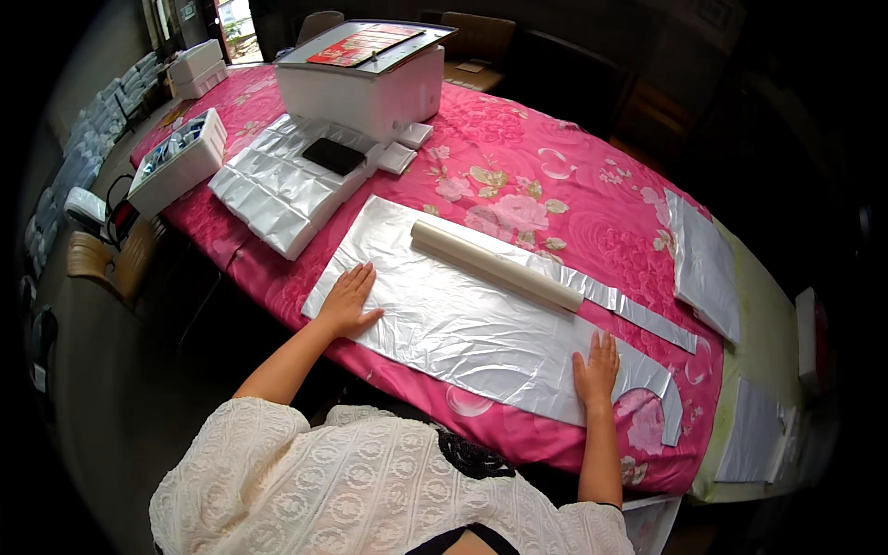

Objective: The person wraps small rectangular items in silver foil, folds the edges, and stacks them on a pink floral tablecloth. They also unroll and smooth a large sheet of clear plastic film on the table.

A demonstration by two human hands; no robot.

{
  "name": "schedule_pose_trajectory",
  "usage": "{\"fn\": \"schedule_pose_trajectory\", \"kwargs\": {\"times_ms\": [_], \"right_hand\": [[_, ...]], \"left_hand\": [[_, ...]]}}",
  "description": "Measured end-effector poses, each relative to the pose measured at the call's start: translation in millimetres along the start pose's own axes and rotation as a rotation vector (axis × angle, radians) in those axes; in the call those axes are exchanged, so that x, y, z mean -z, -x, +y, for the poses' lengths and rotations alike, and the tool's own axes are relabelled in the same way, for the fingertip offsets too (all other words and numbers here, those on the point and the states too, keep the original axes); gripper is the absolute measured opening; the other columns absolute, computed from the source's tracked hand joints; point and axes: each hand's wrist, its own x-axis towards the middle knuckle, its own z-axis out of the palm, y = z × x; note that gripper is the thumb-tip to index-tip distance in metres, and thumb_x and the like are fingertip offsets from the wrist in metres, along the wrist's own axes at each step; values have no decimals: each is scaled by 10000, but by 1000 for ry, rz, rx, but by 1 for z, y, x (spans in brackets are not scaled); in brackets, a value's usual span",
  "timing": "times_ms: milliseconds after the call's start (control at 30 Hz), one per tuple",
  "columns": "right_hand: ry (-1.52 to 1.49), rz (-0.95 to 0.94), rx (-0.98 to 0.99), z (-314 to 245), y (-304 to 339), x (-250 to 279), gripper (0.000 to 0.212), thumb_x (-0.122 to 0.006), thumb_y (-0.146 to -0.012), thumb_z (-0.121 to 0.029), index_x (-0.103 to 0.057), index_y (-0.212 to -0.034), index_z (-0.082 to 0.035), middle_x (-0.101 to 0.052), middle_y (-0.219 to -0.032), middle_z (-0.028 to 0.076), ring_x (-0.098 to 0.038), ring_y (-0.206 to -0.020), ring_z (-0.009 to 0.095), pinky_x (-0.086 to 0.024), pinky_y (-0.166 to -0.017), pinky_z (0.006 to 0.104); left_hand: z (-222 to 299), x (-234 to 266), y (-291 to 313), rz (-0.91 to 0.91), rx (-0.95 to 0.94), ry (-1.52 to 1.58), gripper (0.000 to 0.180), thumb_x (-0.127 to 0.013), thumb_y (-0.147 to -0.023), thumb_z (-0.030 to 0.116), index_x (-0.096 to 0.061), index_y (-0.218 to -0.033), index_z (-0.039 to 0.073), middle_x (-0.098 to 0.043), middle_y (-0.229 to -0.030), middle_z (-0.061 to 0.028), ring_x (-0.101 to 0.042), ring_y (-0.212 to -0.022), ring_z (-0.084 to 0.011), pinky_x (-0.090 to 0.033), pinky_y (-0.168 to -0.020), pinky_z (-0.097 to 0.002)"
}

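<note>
— Where are the hands?

— Both lie flat, fingers spread, gripping nothing, on the silver foil sheet [462, 324] at the table's [573, 194] near edge. The left hand [349, 301] presses its left end, the right hand [597, 370] its right end.

— And the roll?

— The cream roll [495, 265] rests on the sheet's far side, beyond both hands. Its long axis runs along the sheet, left-far to right-near. The right hand looks slightly nearer to it.

— Packages?

— Near the far left corner: a stack of flat silver pouches [277, 190], a white box [365, 88] topped with a red rectangular sheet [365, 44], and a white tray [180, 162] on the left edge. More silver bags [703, 264] lie at the right end.
</note>
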Motion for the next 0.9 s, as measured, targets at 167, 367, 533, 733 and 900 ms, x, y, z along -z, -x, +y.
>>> {"fn": "schedule_pose_trajectory", "kwargs": {"times_ms": [167, 367, 533, 733, 900], "right_hand": [[38, 63, -47, 48, 16, 5, 599, -528, -800, -306, -341, -1297, -29, -271, -1373, 184, -233, -1278, 322, -174, -1043, 416], [42, 222, -160, 70, 19, 1, 537, -564, -779, -203, -398, -1234, 30, -353, -1313, 194, -276, -1240, 338, -210, -1030, 427], [-134, 332, 197, -41, -48, 35, 480, -594, -743, -99, -443, -1178, 38, -465, -1192, 194, -385, -1146, 342, -293, -981, 415], [-399, 141, 605, -244, -157, 18, 462, -616, -739, -128, -477, -1164, -11, -517, -1121, 185, -459, -1078, 329, -345, -933, 392], [-477, 6, 740, -379, -245, -33, 437, -636, -729, -194, -524, -1102, 5, -551, -1070, 198, -500, -1027, 332, -387, -889, 384]], "left_hand": [[-2, -2, 0, 13, -5, -15, 773, -467, -787, 490, -249, -1327, -19, -203, -1408, -165, -182, -1307, -285, -140, -1065, -392], [-3, 1, 1, -26, 11, -8, 783, -462, -793, 509, -236, -1334, -10, -198, -1410, -161, -180, -1307, -290, -147, -1062, -406], [-11, -6, 3, 153, -73, 176, 719, -480, -819, 455, -260, -1316, -16, -194, -1390, -213, -178, -1294, -345, -157, -1055, -413], [-21, 32, 24, 271, -135, 417, 677, -583, -790, 298, -269, -1310, -2, -236, -1368, -208, -227, -1270, -356, -220, -1039, -400], [-47, 55, 61, 293, -88, 517, 668, -612, -762, 241, -297, -1295, -7, -288, -1344, -207, -296, -1239, -337, -258, -1024, -394]]}}
